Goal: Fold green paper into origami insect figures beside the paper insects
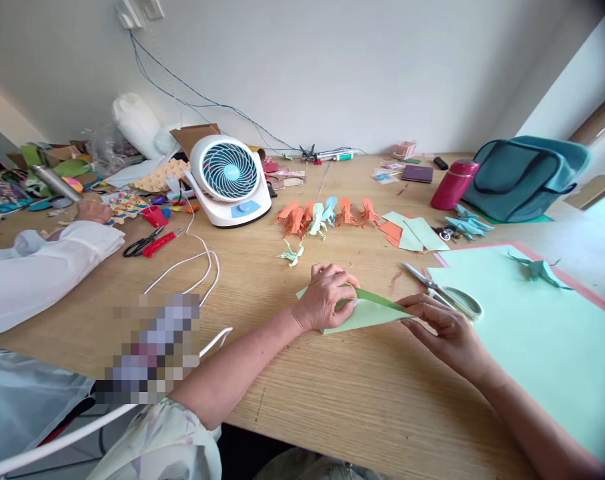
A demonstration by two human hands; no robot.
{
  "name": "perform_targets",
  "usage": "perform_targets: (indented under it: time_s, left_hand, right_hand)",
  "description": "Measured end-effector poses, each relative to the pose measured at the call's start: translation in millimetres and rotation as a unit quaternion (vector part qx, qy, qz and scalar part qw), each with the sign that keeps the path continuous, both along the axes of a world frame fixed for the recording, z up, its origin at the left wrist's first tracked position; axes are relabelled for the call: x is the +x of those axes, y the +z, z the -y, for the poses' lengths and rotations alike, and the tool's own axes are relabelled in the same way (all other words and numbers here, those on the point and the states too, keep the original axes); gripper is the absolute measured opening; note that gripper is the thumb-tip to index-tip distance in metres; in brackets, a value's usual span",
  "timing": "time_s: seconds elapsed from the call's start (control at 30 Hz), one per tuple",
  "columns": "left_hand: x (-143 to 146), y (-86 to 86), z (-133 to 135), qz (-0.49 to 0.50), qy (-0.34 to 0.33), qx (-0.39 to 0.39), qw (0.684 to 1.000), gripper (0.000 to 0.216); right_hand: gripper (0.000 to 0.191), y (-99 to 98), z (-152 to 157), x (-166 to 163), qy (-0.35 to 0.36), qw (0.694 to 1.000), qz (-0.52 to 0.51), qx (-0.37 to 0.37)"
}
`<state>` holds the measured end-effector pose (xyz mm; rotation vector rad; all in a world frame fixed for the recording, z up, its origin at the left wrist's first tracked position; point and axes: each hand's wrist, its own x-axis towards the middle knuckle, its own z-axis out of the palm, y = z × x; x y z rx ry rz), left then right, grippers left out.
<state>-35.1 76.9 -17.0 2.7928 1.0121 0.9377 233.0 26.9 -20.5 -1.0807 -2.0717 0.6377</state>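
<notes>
A sheet of green paper (367, 315), partly folded over, lies on the wooden table in front of me. My left hand (327, 297) grips its left part, with fingers curled over the fold. At its right corner, my right hand (439, 327) pinches the paper between thumb and fingers. Just beyond that hand rest scissors (445, 290) with pale handles, partly over a large light green sheet (542, 333). Several folded paper figures (315, 217) in orange, green and blue stand farther back, and a small green one (293, 253) sits nearer.
A white fan (229, 180) stands at back left, its white cable running across the table. Red-handled cutters (162, 243) lie near a co-worker's white sleeve (57, 267). At back right are a pink bottle (453, 185), a teal bag (525, 177) and cut paper pieces (415, 232).
</notes>
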Motion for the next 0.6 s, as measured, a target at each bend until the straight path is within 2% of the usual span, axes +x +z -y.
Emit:
perform_targets:
  time_s: [0.3, 0.6]
  left_hand:
    - [1.7, 3.8, 0.5, -0.016, 0.000, 0.009, 1.000, 0.019]
    - [5.5, 6.4, 2.6, -0.031, 0.008, 0.033, 0.999, 0.020]
  right_hand:
    - [0.034, -6.2, -6.3, -6.3, -0.038, 0.993, -0.047, -0.102]
    - [0.038, -14.5, -11.0, -1.4, -0.063, 0.978, -0.080, -0.181]
